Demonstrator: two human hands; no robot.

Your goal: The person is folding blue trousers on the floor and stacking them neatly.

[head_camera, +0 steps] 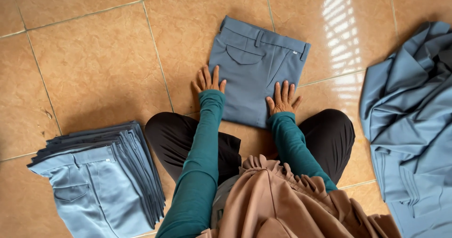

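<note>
- Left hand (208,81): flat, fingers spread, palm down at the left edge of the folded blue-grey woven trousers (256,68). It grasps nothing; the fingertips lie half on the cloth edge, half on the floor.
- Right hand (283,98): also flat and splayed, pressing the lower right part of the same trousers. No pinch, nothing held.
- Both arms wear teal knit sleeves (200,162), close-fitting and smooth.
- Position of the trousers: on the tan glazed floor tiles (94,64), directly ahead of the knees, folded to a compact rectangle. The waistband with belt loops faces away from the person and a welted back pocket shows at upper left.
- Step in hand, as a judgement: smoothing and flattening a fold that looks complete; the edges are square and the surface is nearly creaseless.
- Next move, as a judgement, calls for a two-handed lift from beneath so the fold keeps its shape, then square alignment with the stack.
- Stack of folded blue-grey trousers (101,181): to the person's left, many layers, edges fanned slightly, top pair showing waistband and pocket.
- Heap of unfolded blue-grey cloth (409,120): to the person's right, loose, rumpled, deep soft folds.
- Fabric: matte, medium-weight, holds a crease crisply. Tiles: glossy, mottled, thin pale grout lines, a window glare patch at upper right.
- Person sits cross-legged in black trousers (329,134), with a tan pleated garment (282,200) draped over the lap.
</note>
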